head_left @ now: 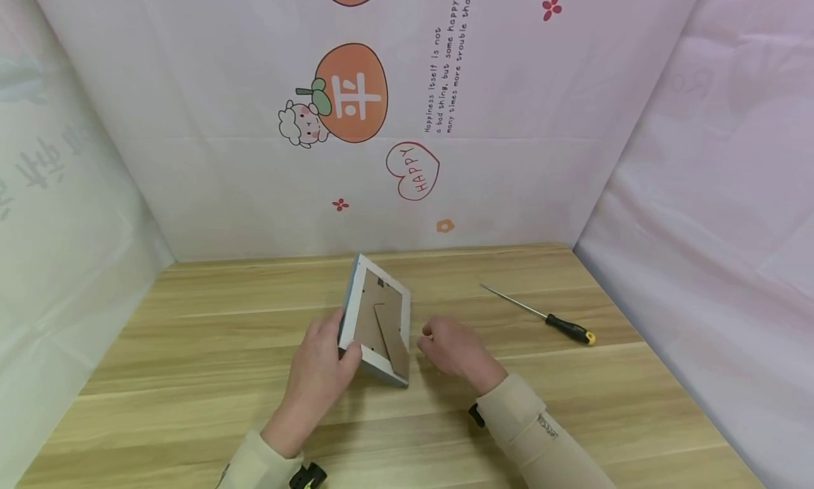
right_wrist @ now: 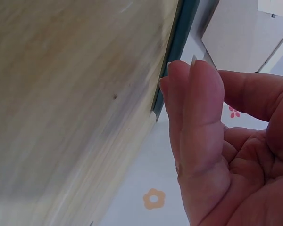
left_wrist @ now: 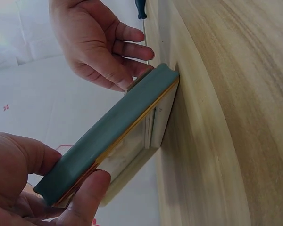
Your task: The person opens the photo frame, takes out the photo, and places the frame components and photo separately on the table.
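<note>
A picture frame (head_left: 365,358) is held tilted over the wood table, its brown backboard (head_left: 367,319) and fold-out stand (head_left: 396,344) facing right in the head view. In the left wrist view the frame shows a teal side (left_wrist: 111,113) with a thin gold line. My left hand (head_left: 321,362) grips the frame's near left edge between thumb and fingers. Close to the stand's free end is my right hand (head_left: 454,351), with bent fingers and a narrow gap before the frame. In the right wrist view its fingers (right_wrist: 203,108) hold nothing visible.
A screwdriver (head_left: 569,329) with a black and yellow handle lies on the wooden table (head_left: 191,355) to the right, its shaft pointing away to the left. White printed sheets (head_left: 210,121) stand behind the table and along both sides.
</note>
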{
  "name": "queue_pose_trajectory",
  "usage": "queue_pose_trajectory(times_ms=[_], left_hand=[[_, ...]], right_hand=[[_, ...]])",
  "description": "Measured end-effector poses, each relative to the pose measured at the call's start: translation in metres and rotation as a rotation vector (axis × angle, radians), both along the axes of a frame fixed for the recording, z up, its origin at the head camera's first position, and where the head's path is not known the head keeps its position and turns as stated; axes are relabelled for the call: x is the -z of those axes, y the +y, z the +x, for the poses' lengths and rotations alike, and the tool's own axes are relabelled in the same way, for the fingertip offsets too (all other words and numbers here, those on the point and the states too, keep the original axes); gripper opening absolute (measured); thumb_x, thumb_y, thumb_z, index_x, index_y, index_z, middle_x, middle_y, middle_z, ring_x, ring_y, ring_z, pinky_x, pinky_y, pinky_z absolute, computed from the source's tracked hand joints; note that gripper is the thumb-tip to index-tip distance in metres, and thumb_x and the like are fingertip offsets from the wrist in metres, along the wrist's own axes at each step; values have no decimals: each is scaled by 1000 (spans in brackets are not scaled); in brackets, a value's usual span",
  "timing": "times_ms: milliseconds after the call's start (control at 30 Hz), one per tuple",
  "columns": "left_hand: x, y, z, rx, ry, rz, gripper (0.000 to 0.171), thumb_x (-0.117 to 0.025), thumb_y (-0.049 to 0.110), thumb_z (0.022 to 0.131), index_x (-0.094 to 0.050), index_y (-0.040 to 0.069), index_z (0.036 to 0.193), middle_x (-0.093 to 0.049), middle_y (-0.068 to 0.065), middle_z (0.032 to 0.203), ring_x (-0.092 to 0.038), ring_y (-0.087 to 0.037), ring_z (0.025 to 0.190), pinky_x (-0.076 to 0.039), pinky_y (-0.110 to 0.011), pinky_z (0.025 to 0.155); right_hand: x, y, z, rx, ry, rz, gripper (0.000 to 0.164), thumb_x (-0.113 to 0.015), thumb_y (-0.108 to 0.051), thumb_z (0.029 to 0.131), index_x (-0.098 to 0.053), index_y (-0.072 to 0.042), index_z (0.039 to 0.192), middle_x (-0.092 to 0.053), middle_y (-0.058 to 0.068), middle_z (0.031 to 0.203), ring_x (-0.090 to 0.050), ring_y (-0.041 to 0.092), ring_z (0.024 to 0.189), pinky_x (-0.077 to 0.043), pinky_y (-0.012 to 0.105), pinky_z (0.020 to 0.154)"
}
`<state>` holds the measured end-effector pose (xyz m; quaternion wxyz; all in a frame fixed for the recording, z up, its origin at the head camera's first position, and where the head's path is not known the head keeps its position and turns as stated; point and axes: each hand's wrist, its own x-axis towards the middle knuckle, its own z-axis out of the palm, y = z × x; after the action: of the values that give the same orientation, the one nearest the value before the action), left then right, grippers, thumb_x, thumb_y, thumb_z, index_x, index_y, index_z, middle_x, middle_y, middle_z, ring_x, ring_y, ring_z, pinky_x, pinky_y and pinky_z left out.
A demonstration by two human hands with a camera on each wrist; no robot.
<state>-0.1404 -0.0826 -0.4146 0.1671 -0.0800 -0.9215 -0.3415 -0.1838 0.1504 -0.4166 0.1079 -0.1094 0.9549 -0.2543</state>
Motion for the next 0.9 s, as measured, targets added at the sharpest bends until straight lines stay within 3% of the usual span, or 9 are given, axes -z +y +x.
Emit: queue_pose_trajectory(times_ms=[167,367,567,900], left_hand=[[1,0,0,7,-60,-14,61,-62,26,87,-47,4,142,-62,-16,108,-56,-26,91,-51,-45,70],[4,0,-1,18,-96,-32,59,-63,27,87,-50,6,140,-64,-11,101,-55,-22,87,-49,-41,67],[6,1,-2,37,-106,-37,45,-63,25,86,-59,6,126,-65,-9,93,-56,-18,79,-50,-38,62],[11,1,-1,98,-125,-31,26,-66,22,85,-62,8,107,-62,-3,83,-53,-14,71,-48,-36,60]], right_hand=[[2,-1,-2,-2,-4,16,39,-47,-25,98,-62,2,122,-59,0,59,-56,14,53,-51,39,74],[2,-1,-3,-8,-13,31,25,-46,-23,97,-65,-8,88,-56,0,58,-50,15,50,-41,32,50],[2,0,-4,-16,2,53,29,-47,-21,97,-64,-9,79,-55,1,60,-48,15,51,-40,32,50],[3,1,-5,-11,0,49,26,-49,-19,95,-64,-9,77,-55,1,58,-50,15,49,-41,32,50]])
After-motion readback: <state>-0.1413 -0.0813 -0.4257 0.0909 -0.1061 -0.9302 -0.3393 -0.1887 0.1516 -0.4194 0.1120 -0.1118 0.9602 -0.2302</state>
